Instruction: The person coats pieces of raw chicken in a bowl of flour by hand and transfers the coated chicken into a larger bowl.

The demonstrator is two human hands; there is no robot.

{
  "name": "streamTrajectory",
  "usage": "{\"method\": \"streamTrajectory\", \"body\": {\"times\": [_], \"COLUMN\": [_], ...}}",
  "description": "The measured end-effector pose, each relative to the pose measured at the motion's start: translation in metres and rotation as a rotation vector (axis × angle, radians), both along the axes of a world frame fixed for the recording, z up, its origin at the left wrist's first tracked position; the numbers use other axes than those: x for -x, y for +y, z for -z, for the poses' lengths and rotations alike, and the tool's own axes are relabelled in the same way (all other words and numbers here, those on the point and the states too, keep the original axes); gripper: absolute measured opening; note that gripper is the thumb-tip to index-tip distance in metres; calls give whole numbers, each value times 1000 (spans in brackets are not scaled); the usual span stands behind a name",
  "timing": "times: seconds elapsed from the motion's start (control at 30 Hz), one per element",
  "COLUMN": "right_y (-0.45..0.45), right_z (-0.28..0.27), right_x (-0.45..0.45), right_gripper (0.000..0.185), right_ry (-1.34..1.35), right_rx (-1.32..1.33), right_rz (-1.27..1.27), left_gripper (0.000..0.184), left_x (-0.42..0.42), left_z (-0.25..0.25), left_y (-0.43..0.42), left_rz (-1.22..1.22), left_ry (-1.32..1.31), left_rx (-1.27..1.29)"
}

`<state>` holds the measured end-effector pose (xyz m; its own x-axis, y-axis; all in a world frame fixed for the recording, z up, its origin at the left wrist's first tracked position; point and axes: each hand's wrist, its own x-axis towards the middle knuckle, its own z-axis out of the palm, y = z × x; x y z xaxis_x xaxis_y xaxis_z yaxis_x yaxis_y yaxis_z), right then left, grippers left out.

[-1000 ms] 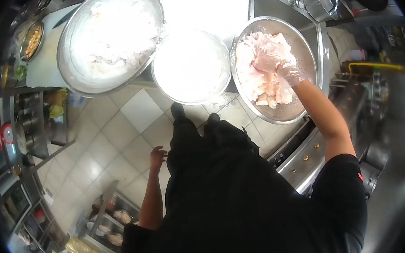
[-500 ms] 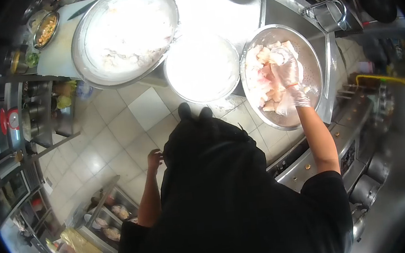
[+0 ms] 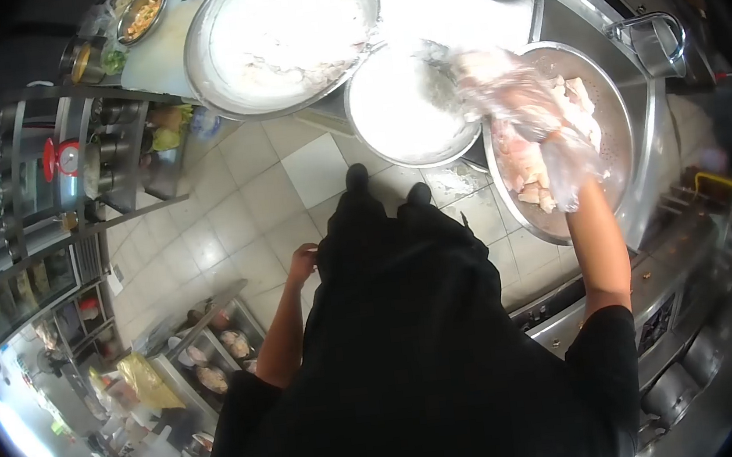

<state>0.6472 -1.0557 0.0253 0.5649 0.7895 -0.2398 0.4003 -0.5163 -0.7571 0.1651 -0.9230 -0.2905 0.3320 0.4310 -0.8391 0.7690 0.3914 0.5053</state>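
"Spanning the colander (image 3: pixel 610 130) and the white-filled bowl (image 3: pixel 426 164): right hand (image 3: pixel 516 95), in a clear plastic glove. Grip?"

"Cannot tell. Motion blur over the fingers; unclear whether they are closed on anything. Glove's probably there to keep skin off raw meat."

"Meat (image 3: pixel 520 161) where?"

"Pale pink pieces in the colander, on both sides of the forearm and glove. Whether any is in the hand, can't say."

"Why the colander there?"

"It sits against the sink (image 3: pixel 559 20), seemingly partly over it. My guess: liquid through the holes can fall in the basin."

"And the bowl?"

"Just beside the colander; rims touching or not, the hand hides it. Such closeness likely keeps the reach short and spills few. Contents glare white, too bright to identify. Larger bowl (image 3: pixel 196 68) on its other side, also whitened inside."

"Left hand (image 3: pixel 303 263)?"

"Bare, low beside the dark trousers (image 3: pixel 386 253). Fingers loosely apart, nothing seen in them. Presumably kept clear, so it stays clean."
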Motion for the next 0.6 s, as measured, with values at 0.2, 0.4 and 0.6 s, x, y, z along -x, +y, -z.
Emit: {"method": "streamTrajectory", "body": {"times": [0.2, 0.4, 0.6], "right_y": [32, 55, 80], "right_z": [45, 73, 65], "right_x": [9, 20, 41], "right_gripper": [49, 29, 31], "right_ry": [-207, -150, -185], "right_rx": [-109, -160, 152], "right_rz": [-251, -93, -256], "left_gripper": [21, 28, 24], "left_x": [-7, 11, 24], "left_z": [1, 42, 55], "left_y": [52, 98, 141], "left_rz": [-7, -101, -42], "left_ry": [-114, -164, -78], "left_rx": [-77, 66, 111]}}
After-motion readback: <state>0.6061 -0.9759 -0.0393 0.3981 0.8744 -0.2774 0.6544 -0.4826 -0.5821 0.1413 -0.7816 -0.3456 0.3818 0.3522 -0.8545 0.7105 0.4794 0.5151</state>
